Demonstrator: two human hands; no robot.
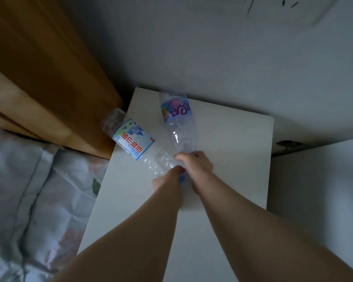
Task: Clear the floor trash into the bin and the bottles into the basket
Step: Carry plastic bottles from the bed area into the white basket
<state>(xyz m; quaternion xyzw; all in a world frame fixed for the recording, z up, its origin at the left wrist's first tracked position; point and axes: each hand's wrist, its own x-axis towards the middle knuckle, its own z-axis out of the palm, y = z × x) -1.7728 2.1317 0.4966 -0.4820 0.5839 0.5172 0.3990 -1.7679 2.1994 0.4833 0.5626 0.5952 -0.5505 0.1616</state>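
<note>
Both bare arms reach over the white surface point(232, 149). The left grip point(167, 178) is curled round the neck end of the white-labelled bottle point(134, 139), clear crinkled plastic with red characters. Its base juts past the surface's left edge, toward the ochre curtain point(39, 78). The right grip point(198, 163), just beside the left, pinches the neck end of the purple-lettered bottle point(177, 117), which points at the surface's far edge. Whether either bottle rests on the surface is unclear. Floral bedding point(29, 190) lies left of the surface.

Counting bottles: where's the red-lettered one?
Head view, centre-left: the left hand grips the red-lettered bottle over the white cabinet, beside the second bottle.
</note>
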